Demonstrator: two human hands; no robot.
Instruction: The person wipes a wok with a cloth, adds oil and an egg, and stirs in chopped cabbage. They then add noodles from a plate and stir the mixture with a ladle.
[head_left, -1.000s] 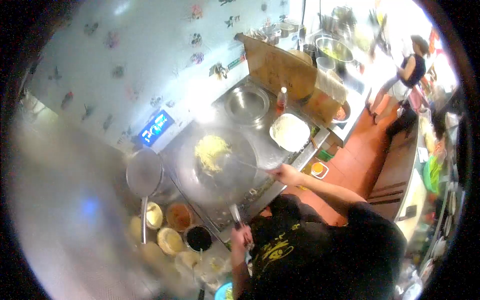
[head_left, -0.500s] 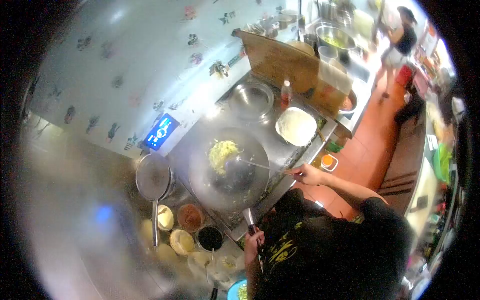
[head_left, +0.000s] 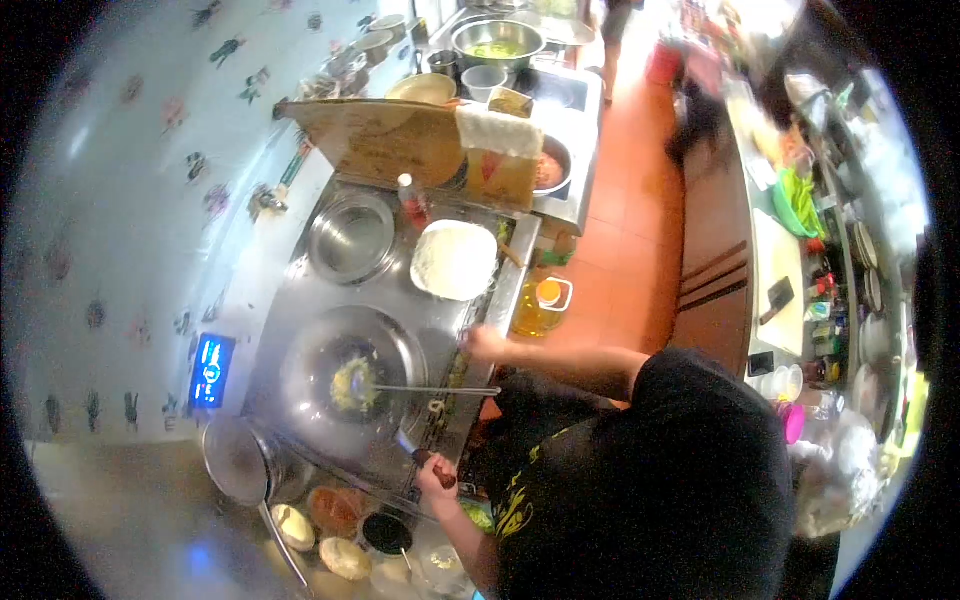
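Observation:
My left hand [head_left: 437, 475] is wrapped round the dark handle of a wok [head_left: 310, 400], which sits on the metal stove. Pale yellow-green shredded food [head_left: 354, 385] lies in the wok's bowl. A long-handled metal ladle or spatula [head_left: 430, 389] rests with its head in the food, hidden there, and its handle sticks out over the stove's front edge. My right hand [head_left: 485, 343] is a little above that handle in the view, apart from it, over the stove's front edge. It is blurred, so its fingers cannot be made out.
Behind the wok are a metal bowl [head_left: 352, 238], a bottle [head_left: 412, 198], a white tub [head_left: 453, 260] and a cardboard screen [head_left: 370, 145]. A saucepan [head_left: 235, 460] and seasoning containers [head_left: 387, 533] stand at the lower left. An oil jug [head_left: 537, 312] is beside the stove.
My right hand has let go of the utensil's handle, which now lies across the wok's edge. My left hand keeps hold of the wok handle. The view has turned right.

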